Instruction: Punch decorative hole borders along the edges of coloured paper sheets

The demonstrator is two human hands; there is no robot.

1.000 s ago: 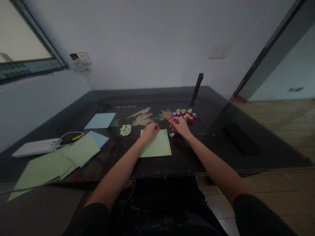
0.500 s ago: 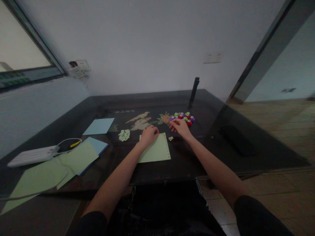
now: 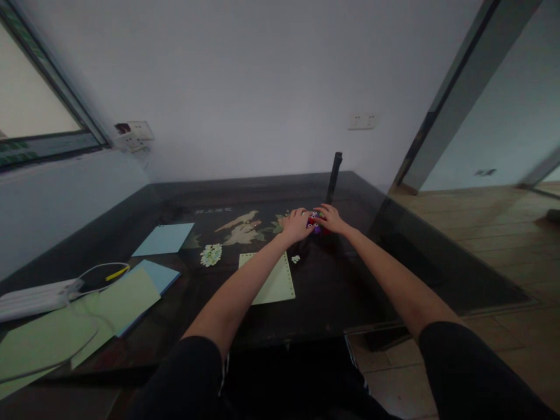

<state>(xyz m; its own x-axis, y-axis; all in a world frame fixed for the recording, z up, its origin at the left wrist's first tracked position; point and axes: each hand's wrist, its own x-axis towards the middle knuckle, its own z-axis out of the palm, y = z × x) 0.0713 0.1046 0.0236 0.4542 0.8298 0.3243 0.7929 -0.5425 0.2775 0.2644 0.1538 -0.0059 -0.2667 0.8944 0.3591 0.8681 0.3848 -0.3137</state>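
A cluster of small round red, purple and green pieces with eye-like white dots (image 3: 314,224) lies on the dark table, partly hidden under my hands. My left hand (image 3: 296,224) rests against its left side, fingers spread. On its right side my right hand (image 3: 330,219) reaches over the pieces with fingers stretched and apart. Below my left forearm lies a pale green sheet with a row of holes along its edge (image 3: 280,283). Beside that sheet sits a little heap of small pale pieces (image 3: 296,259). A larger pile of pale green-white pieces (image 3: 211,255) is farther left.
A blue sheet (image 3: 164,239) lies at the left, with green sheets (image 3: 109,303) nearer me. A white power strip (image 3: 39,298) with a cable and a yellow tag (image 3: 117,273) is beside them. Behind the cluster stands a black upright object (image 3: 334,178). A dark flat object (image 3: 409,256) lies right.
My left hand has moved from the green sheet to the cluster's left side. My right hand has opened from a pinch and spread over the cluster's right side. The view has shifted slightly.
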